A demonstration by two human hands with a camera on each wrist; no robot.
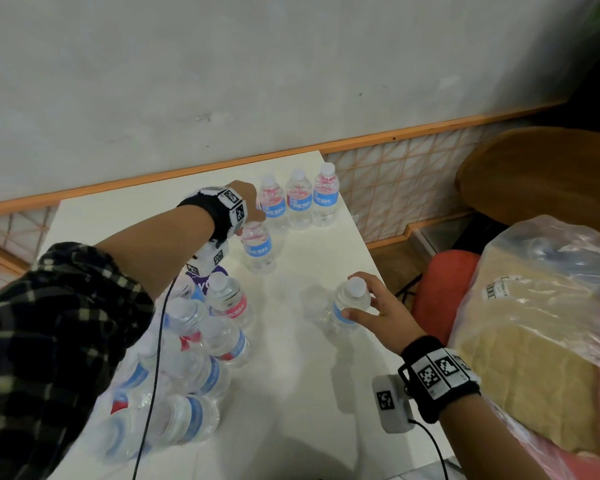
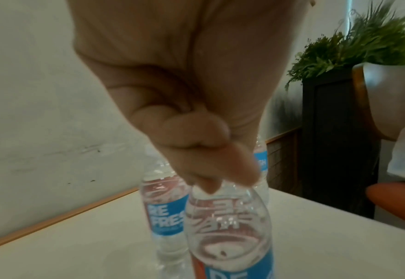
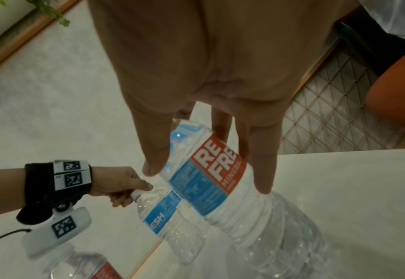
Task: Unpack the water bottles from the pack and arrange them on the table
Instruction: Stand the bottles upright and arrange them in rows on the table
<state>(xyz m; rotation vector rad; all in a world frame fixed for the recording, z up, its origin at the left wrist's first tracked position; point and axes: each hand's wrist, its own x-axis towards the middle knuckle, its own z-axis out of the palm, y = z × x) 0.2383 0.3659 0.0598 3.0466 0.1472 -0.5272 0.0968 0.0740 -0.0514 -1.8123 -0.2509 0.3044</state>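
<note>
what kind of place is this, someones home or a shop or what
Hard to say for sure; it looks like an indoor seating corner, perhaps a cafe or a home. A white table stands against a plain wall with orange trim, a round wooden chair back is beside it, and a potted plant sits nearby.

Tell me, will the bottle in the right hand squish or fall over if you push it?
The bottle under the right hand looks full, so probably heavy for its size. Its thin ribbed plastic would likely dent a bit under a tight grip. Standing tall and narrow on the smooth table, it could tip from a push near the cap.
</note>
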